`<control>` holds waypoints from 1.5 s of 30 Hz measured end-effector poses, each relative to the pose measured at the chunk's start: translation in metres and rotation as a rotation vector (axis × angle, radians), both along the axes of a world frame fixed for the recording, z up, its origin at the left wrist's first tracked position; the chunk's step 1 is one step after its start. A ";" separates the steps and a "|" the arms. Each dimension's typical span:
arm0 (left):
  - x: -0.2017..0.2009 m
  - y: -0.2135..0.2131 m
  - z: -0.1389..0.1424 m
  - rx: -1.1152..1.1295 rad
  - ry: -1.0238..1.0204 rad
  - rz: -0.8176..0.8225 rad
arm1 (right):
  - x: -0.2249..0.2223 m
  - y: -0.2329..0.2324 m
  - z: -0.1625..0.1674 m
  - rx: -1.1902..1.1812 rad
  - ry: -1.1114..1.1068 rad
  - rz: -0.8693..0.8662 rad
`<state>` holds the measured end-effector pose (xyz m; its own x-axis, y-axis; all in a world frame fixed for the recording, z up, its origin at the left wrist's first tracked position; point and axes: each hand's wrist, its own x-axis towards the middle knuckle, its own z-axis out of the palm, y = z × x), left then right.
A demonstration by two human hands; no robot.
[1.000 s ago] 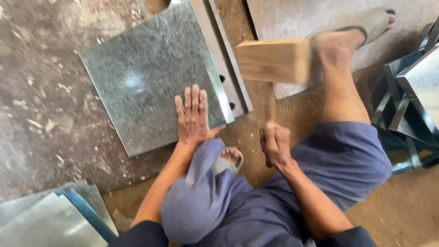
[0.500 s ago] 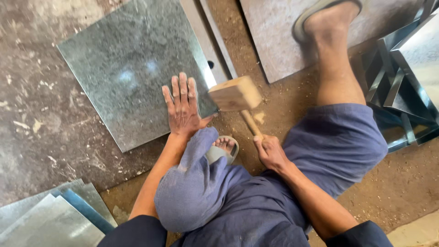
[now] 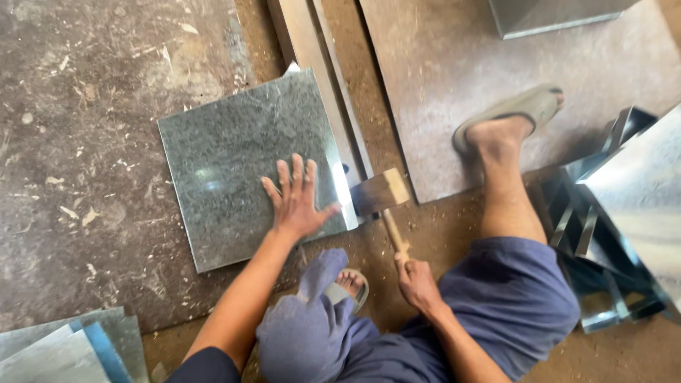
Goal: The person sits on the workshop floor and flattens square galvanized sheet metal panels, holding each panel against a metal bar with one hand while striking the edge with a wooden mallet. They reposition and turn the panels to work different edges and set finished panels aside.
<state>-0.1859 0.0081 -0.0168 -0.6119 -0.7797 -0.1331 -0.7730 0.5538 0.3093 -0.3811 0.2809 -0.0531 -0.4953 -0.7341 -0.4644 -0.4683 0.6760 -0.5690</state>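
Metal sheet [image 3: 241,159] under left hand [image 3: 298,202], mallet [image 3: 379,193] in right hand [image 3: 417,280], dusty workshop floor [image 3: 85,142]

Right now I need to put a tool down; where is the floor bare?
Bare floor lies left of the metal sheet. Crowded: left hand pressing the sheet, right hand holding the mallet, folded metal at right.

I see no package, label, sign or screen anywhere around me. Nothing printed shows on the floor or on the metal lying about. That is all there is to tell on this.
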 end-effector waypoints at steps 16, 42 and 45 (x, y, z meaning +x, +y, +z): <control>-0.056 -0.113 0.066 0.362 -0.244 0.278 | -0.058 -0.226 0.067 -0.104 -0.959 -0.309; -0.060 -0.116 0.056 0.372 -0.262 0.278 | -0.025 -0.263 0.086 -1.168 0.043 0.106; -0.060 -0.115 0.062 0.362 -0.250 0.275 | -0.022 -0.276 0.091 -0.781 0.229 0.232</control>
